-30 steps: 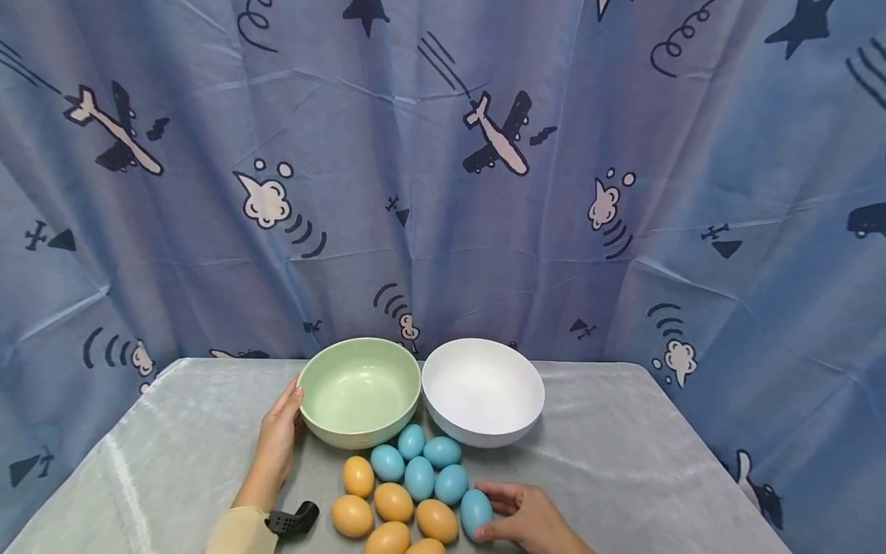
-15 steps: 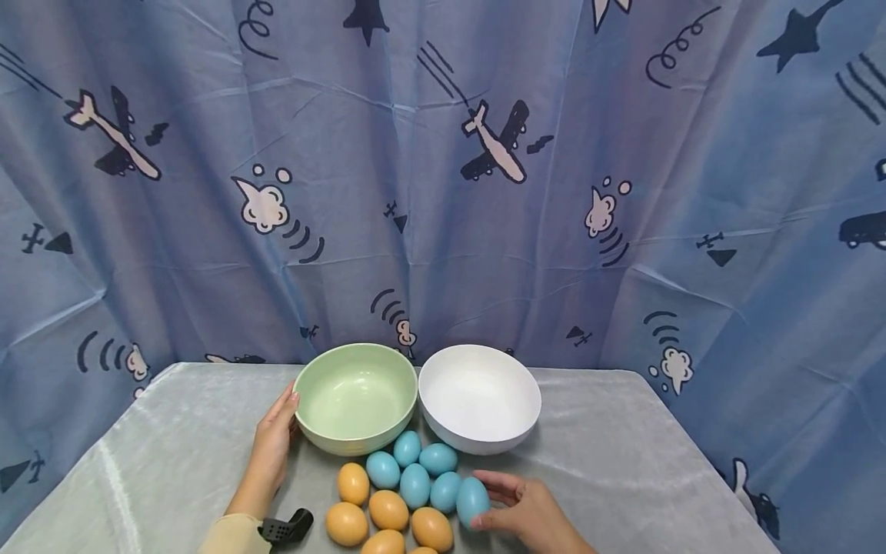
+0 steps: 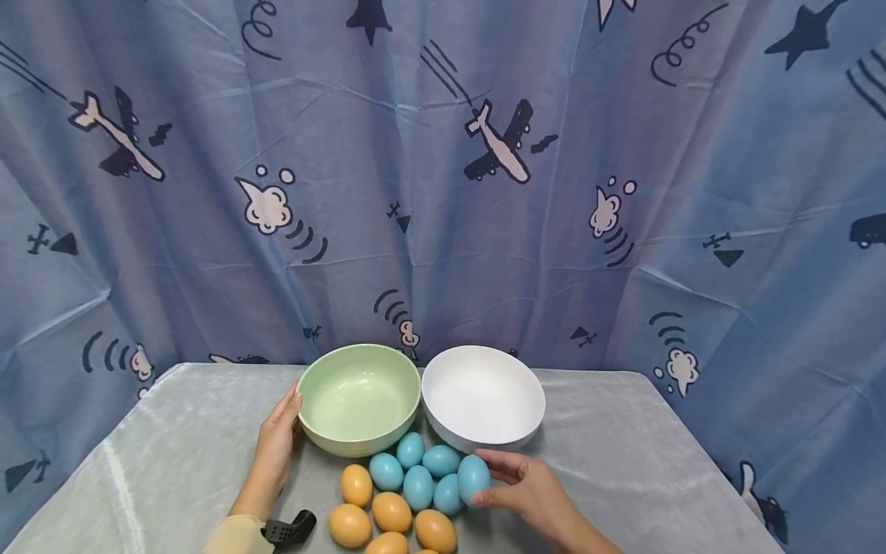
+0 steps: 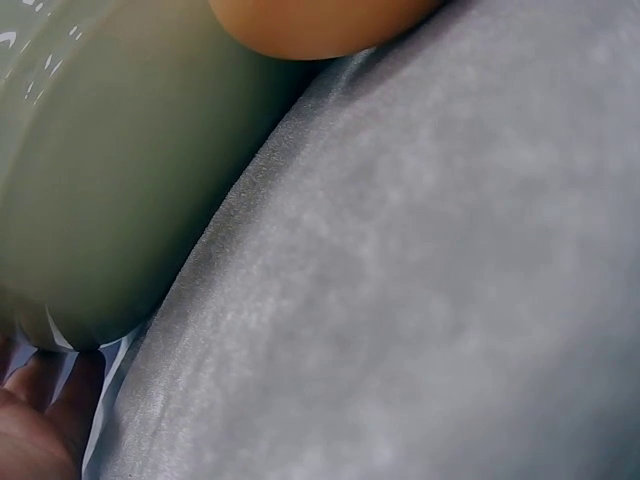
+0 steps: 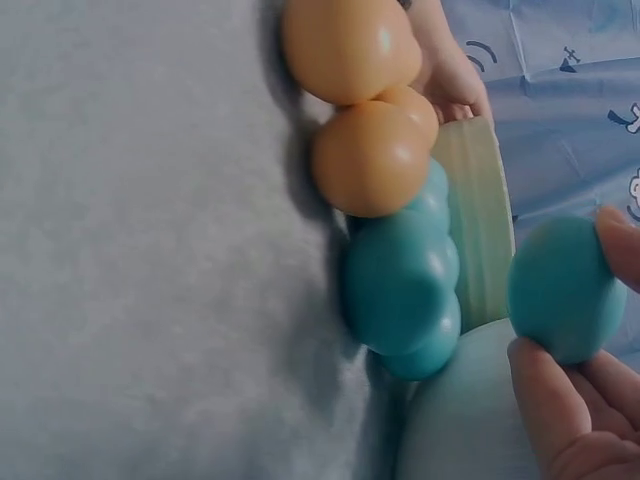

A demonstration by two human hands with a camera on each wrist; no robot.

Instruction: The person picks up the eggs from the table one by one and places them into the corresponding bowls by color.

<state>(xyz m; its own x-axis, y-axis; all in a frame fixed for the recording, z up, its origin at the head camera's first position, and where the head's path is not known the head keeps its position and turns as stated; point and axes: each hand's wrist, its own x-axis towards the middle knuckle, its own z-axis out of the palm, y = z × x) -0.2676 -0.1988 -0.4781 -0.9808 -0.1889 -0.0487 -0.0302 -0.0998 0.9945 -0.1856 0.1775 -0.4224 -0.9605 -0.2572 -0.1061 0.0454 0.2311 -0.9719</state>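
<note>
My right hand pinches a blue egg between thumb and fingers, raised off the table in front of the white bowl. In the right wrist view this held egg is apart from the other eggs. At the left, my left hand rests against the outer wall of the green bowl. Its fingers touch that bowl low on its side in the left wrist view. Both bowls look empty inside. Several blue eggs and several yellow-orange eggs lie grouped before the bowls.
A grey cloth covers the table. Behind its far edge hangs a blue patterned curtain. A black strap is on the left wrist. The two bowls stand side by side near the back edge.
My right hand has lifted the blue egg from the right edge of the group, up and toward the white bowl. My left hand stays at the green bowl.
</note>
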